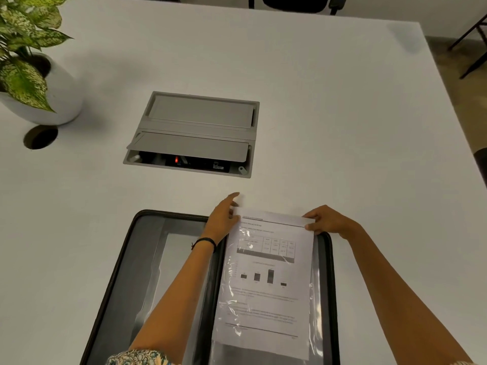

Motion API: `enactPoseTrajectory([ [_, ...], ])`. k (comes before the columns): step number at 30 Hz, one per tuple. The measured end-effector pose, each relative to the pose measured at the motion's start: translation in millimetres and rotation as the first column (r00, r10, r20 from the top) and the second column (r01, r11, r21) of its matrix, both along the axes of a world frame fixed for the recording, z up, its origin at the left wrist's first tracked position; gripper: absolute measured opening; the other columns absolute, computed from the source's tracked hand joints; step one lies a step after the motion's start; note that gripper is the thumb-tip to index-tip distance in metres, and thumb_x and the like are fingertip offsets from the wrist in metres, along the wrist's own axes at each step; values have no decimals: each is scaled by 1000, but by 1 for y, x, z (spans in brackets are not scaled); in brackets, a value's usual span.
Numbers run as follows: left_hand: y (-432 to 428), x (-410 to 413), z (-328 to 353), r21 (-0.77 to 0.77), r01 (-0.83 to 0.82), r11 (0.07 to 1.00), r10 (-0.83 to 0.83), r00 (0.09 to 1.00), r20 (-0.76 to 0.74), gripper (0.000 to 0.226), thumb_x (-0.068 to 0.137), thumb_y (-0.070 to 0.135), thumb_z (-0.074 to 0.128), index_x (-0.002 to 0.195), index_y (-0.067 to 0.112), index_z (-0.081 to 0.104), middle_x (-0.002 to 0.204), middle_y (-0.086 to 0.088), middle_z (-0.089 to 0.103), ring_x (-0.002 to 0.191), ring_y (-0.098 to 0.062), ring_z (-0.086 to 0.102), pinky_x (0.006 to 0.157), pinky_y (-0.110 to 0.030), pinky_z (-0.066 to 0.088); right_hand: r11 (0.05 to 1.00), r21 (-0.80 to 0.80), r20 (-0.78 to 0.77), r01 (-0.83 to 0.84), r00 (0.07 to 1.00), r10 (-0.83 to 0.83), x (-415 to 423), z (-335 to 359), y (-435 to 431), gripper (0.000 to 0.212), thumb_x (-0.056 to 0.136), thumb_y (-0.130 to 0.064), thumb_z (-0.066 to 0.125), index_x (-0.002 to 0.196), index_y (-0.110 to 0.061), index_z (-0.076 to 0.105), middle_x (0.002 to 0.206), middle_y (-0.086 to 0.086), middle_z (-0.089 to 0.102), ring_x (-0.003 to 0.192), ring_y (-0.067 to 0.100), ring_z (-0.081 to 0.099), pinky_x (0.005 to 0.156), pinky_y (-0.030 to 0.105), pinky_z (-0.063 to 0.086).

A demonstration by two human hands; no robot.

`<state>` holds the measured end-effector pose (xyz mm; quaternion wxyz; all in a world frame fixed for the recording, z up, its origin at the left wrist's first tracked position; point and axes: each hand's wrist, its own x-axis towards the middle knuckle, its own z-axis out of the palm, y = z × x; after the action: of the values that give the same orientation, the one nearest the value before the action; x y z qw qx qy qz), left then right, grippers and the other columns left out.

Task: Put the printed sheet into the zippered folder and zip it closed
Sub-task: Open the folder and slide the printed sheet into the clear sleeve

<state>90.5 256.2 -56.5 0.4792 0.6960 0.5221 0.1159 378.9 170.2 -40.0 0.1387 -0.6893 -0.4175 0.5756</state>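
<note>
The black zippered folder (pixel 123 262) lies open flat on the white table, its two halves side by side. The printed sheet (pixel 266 285), with a table, a bar chart and text, sits mostly inside a clear plastic sleeve on the folder's right half; its top edge sticks out past the sleeve. My left hand (pixel 224 219) pinches the sheet's top left corner. My right hand (pixel 326 221) pinches the top right corner. The folder's left half shows a grey inner pocket. The zipper runs around the rim, undone.
A grey cable box (pixel 195 133) is set into the table (pixel 342 114) beyond the folder, its near flap partly open. A potted plant in a white pot (pixel 52 96) stands at the far left beside a round cable hole (pixel 40 137). Dark chairs stand past the table's far edge.
</note>
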Motion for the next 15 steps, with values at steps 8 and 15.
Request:
enactPoseTrajectory([
  [8, -16, 6, -5, 194, 137, 971, -120, 988, -98, 29, 94, 20, 54, 122, 16, 61, 115, -7, 60, 104, -20, 57, 85, -24, 43, 961, 277, 108, -18, 994, -12, -24, 4, -3, 26, 82, 6, 61, 104, -7, 68, 100, 6, 66, 91, 17, 58, 79, 12, 48],
  [15, -19, -3, -1, 191, 197, 962, -170, 974, -148, 28, 92, 28, 57, 114, 14, 66, 114, -9, 63, 107, -24, 56, 94, -39, 45, 954, 300, 130, 3, 990, -44, -39, -3, -11, 21, 84, 5, 59, 100, -4, 70, 104, 12, 68, 91, 16, 58, 76, 12, 44],
])
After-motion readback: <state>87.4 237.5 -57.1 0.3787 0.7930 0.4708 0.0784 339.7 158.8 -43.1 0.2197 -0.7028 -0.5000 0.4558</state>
